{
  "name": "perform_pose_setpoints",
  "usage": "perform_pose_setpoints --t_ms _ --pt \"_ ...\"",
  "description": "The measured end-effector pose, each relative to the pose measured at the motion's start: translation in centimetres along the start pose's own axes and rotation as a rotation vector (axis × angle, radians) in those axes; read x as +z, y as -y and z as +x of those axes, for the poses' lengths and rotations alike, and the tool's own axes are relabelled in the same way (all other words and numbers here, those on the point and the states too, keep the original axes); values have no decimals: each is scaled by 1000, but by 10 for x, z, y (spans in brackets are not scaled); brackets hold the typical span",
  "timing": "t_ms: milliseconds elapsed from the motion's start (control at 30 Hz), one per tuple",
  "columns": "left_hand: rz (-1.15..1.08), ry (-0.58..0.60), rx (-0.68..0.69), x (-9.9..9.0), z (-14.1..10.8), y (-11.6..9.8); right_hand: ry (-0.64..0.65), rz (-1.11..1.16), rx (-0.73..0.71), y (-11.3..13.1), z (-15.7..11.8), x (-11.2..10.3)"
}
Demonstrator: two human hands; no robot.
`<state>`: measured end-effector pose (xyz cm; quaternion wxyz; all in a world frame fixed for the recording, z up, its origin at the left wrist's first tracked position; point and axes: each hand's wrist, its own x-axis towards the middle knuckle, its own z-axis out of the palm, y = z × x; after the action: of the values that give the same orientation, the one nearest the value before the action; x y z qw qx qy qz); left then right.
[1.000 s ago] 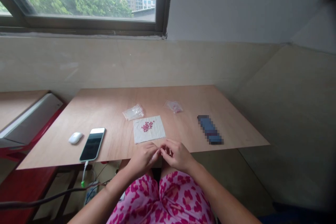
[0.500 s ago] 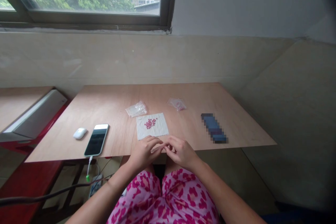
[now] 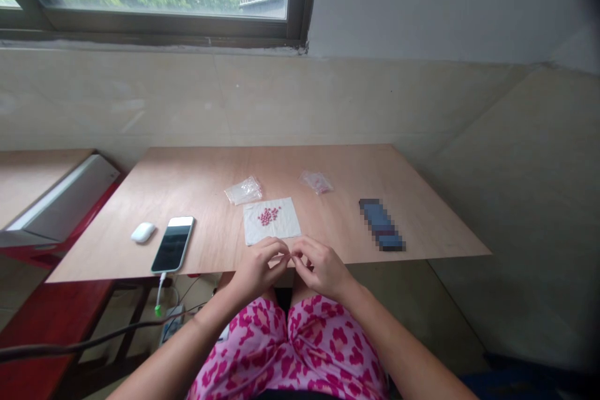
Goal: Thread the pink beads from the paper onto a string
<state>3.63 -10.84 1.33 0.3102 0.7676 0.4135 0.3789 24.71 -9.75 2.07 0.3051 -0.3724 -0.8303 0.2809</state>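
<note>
My left hand and my right hand meet at the front edge of the table, fingertips pinched close together. Whatever lies between the fingers is too small to make out. Just beyond them a white tissue is spread flat, with a cluster of small pink beads on it. Behind the tissue, to the left, lies a stack of clear plastic bags. A clear bag with some pink pieces inside rests farther right.
On the wooden table, a phone with a white cable and a white earphone case are at left. A pixelated dark object lies at right. A red bench stands at lower left.
The camera view has shifted slightly. My fingertips have drawn a little nearer to each other, still pinched; the things on the table stay in place.
</note>
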Motion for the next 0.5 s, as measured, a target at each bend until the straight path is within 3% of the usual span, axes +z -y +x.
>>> perform_pose_setpoints --t_ms 500 --pt "-174 -11 -134 -14 6 0 -59 -37 33 4 4 0"
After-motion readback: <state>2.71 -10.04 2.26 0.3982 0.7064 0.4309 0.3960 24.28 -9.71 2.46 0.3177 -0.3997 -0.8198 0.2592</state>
